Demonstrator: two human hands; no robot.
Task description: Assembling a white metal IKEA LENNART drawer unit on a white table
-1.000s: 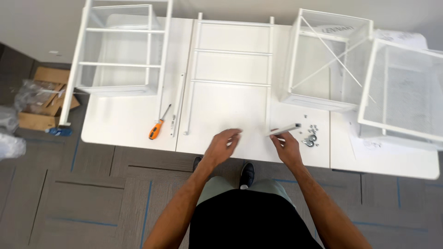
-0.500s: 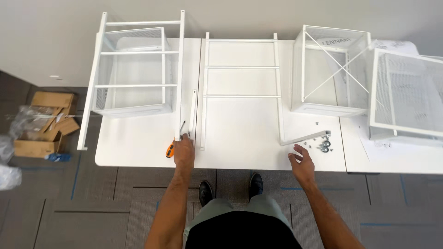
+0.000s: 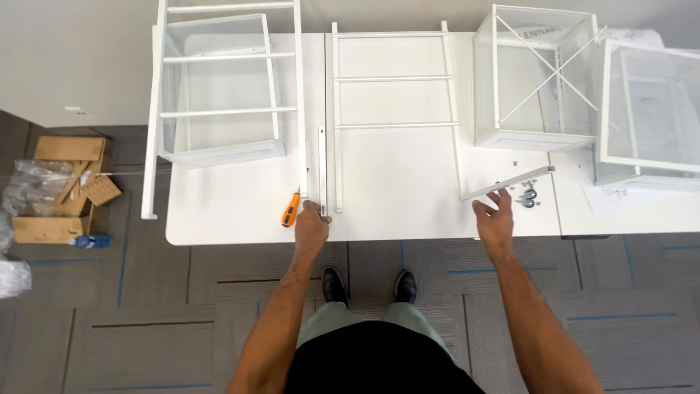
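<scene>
My left hand (image 3: pixel 312 228) grips the near end of a thin white rail (image 3: pixel 321 164), which lies flat on the white table (image 3: pixel 219 219) and points away from me. An orange-handled screwdriver (image 3: pixel 291 210) lies just left of that hand. My right hand (image 3: pixel 494 219) is at the table's front edge. Its thumb and fingertips hold the near side of a short white bar (image 3: pixel 510 182), which slants up to the right. Small castors and screws (image 3: pixel 526 195) lie just beyond the bar's far end.
A white ladder-like frame (image 3: pixel 394 80) lies flat mid-table. A taller frame holding a mesh basket (image 3: pixel 219 95) lies at left, and two mesh baskets (image 3: pixel 532 80) (image 3: pixel 649 109) stand at right. On the floor at left are a cardboard box (image 3: pixel 58 190) and a bottle (image 3: pixel 91 241).
My left hand has moved left from the middle of the table to the thin rail beside the screwdriver. My right hand has drawn back towards the front edge, still with the short bar.
</scene>
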